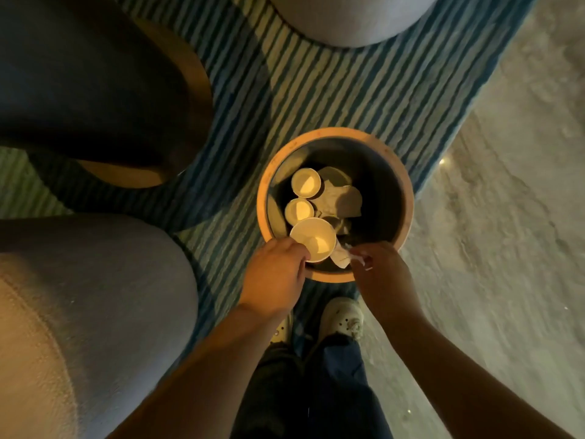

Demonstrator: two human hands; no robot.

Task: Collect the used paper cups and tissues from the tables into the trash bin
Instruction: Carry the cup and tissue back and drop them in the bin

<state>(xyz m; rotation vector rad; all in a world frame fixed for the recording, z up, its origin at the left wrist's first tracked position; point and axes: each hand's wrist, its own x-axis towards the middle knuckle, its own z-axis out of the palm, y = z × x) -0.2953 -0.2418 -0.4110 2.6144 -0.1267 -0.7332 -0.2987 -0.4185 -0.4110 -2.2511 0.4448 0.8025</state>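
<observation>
Holding a paper cup (313, 239) mouth-up, left hand (273, 277) hangs over the trash bin (408, 198) rim; right hand (380, 274) beside it pinches a tissue (342, 256), bin directly below both.

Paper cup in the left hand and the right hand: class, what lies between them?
In the head view, a crumpled tissue pinched by the right hand lies between it and the paper cup held by the left hand, above the trash bin.

Matt paper cups (305, 182), wood-rimmed bin (406, 198) (ribbed cloth rug (332, 90)).
</observation>
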